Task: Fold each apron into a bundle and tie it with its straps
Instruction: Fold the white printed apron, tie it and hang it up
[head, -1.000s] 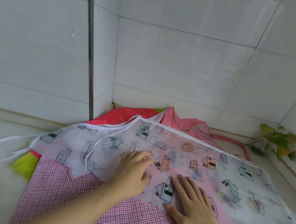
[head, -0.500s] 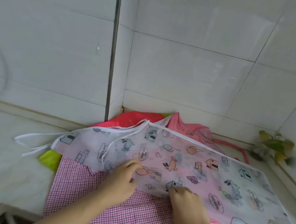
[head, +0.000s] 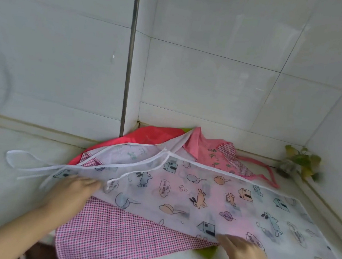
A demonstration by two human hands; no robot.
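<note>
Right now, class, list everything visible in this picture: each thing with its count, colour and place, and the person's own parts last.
Printed apron: one, sheer white with cartoon prints, spread on top of the pile.
White straps: several, trailing left over the counter.
Checked apron: one, pink check, under the printed one.
Other aprons: red, pink and green, bunched in the corner; count unclear.
Plant: one, green-yellow leaves, far right corner.
Counter: one, pale.
Wall tiles: white, behind.
Left hand: on the printed apron's left edge.
Right hand: on its near edge.
</note>
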